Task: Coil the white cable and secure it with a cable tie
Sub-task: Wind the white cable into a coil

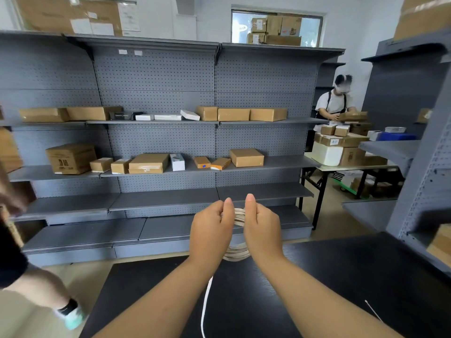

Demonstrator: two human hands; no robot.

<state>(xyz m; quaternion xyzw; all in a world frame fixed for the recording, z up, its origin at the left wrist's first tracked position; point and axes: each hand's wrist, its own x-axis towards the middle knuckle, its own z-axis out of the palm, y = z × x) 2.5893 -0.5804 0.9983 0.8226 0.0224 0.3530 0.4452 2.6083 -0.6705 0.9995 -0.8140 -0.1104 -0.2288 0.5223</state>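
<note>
- The left hand [211,224] and the right hand [262,226] are both closed around the coil of white cable [239,217], in the lower centre of the frame above the black table [329,276].
- A loose tail [205,308] hangs down to the bottom edge.
- To finish well, I think one should keep the loops equal and wind the tail in before taking the cable tie [373,311], which lies at lower right.

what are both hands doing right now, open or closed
Left hand: closed on the coiled white cable.
Right hand: closed on the same coil, thumb up.
</note>
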